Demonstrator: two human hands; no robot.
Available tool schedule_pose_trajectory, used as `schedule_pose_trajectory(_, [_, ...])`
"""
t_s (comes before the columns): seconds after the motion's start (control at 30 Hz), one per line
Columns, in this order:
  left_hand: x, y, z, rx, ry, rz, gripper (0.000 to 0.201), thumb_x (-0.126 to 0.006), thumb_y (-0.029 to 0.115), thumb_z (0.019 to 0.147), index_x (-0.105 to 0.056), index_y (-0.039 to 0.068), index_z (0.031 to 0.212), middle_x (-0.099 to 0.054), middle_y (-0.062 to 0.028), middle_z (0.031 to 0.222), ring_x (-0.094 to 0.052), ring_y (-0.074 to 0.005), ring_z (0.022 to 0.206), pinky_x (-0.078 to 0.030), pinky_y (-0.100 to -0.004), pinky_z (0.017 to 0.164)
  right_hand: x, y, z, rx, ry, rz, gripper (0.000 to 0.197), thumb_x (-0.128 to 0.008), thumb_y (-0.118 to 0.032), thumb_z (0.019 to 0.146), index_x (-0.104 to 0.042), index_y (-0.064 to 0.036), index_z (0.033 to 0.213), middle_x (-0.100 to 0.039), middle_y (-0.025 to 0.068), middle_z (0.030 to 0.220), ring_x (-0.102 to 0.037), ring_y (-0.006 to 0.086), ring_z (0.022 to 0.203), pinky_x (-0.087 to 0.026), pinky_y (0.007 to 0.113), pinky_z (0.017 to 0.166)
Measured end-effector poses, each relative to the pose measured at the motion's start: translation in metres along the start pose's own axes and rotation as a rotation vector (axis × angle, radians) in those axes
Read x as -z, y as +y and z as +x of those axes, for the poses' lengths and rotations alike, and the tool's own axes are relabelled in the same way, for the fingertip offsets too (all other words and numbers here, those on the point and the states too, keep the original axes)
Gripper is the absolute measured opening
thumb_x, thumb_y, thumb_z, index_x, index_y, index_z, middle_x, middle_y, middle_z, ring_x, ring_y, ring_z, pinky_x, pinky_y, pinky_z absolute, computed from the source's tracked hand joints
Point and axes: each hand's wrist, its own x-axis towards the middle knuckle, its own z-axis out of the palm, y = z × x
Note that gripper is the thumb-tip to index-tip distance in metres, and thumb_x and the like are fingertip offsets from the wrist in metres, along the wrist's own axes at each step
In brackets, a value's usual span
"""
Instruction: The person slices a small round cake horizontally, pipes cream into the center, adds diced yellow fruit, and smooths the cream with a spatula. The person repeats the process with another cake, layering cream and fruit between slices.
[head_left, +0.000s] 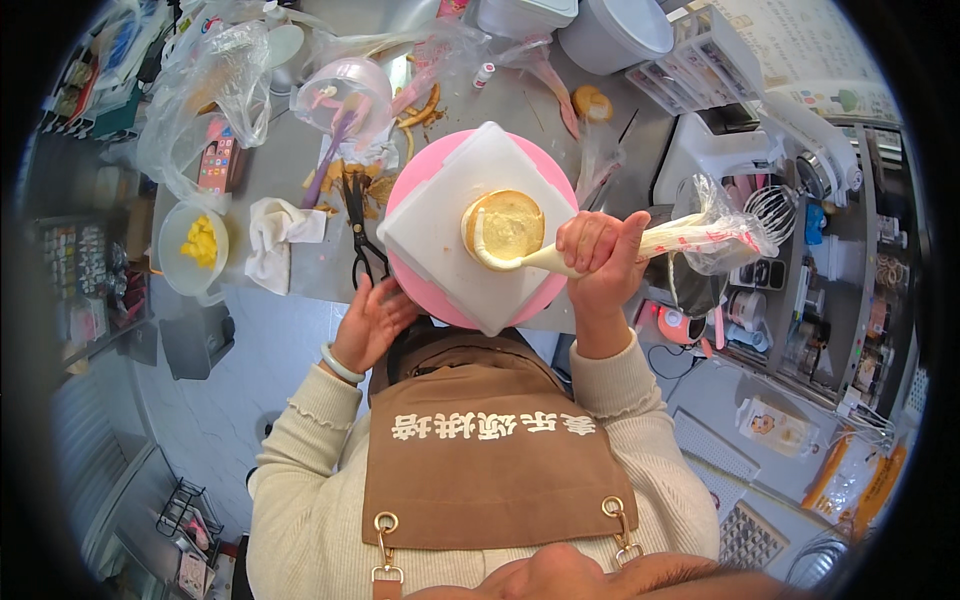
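Note:
My right hand point(603, 256) is closed round a clear piping bag point(690, 236) filled with pale cream. The bag's tip points left, at the front edge of a small round cake layer point(514, 222). A thick line of cream point(484, 240) runs along the cake's left and front rim. Under the cake lies a white square board point(428, 218), set cornerwise on a pink round turntable point(405, 172). My left hand point(376, 322) is open, its fingers at the turntable's front left edge; whether they touch it I cannot tell.
Black-handled scissors point(360, 225), a white cloth point(280, 240) and a bowl of yellow fruit pieces point(178, 262) lie on the left. Behind are a clear bowl point(362, 88), plastic bags point(195, 90) and a white tub point(618, 35). A stand mixer point(715, 155) stands right.

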Motion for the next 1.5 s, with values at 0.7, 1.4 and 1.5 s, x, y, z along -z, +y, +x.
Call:
schedule_pose_trajectory(0.7, [0.0, 0.025, 0.001, -0.026, -0.05, 0.059, 0.079, -0.033, 0.067, 0.107, -0.034, 0.005, 0.155, -0.059, -0.0234, 0.142, -0.059, -0.0316, 0.131, -0.046, -0.0423, 0.113, 0.01, -0.001, 0.012, 0.088, -0.061, -0.039, 0.064, -0.028, -0.039, 0.117, -0.032, -0.013, 0.058, -0.039, 0.0004, 0.048, -0.034, 0.0133, 0.041, -0.034, 0.029, 0.046])
schedule_pose_trajectory(1.4, [0.003, 0.033, 0.003, -0.278, 0.003, 0.019, 0.078, -0.032, 0.066, 0.107, -0.037, 0.005, 0.155, -0.059, -0.0227, 0.143, -0.06, -0.031, 0.132, -0.044, -0.0448, 0.116, 0.014, -0.005, 0.011, 0.105, -0.073, -0.06, 0.06, -0.032, -0.036, 0.116, -0.031, -0.0129, 0.061, -0.037, -0.0007, 0.047, -0.03, 0.0113, 0.041, -0.028, 0.028, 0.042])
schedule_pose_trajectory(1.5, [0.004, 0.033, 0.003, 0.029, -0.133, 0.093, 0.078, -0.029, 0.065, 0.108, -0.036, 0.004, 0.156, -0.054, -0.0257, 0.149, -0.055, -0.0357, 0.138, -0.043, -0.0465, 0.117, 0.014, -0.004, 0.013, 0.116, -0.078, -0.076, 0.06, -0.032, -0.036, 0.116, -0.032, -0.0128, 0.061, -0.037, -0.0009, 0.047, -0.03, 0.0112, 0.04, -0.028, 0.028, 0.042])
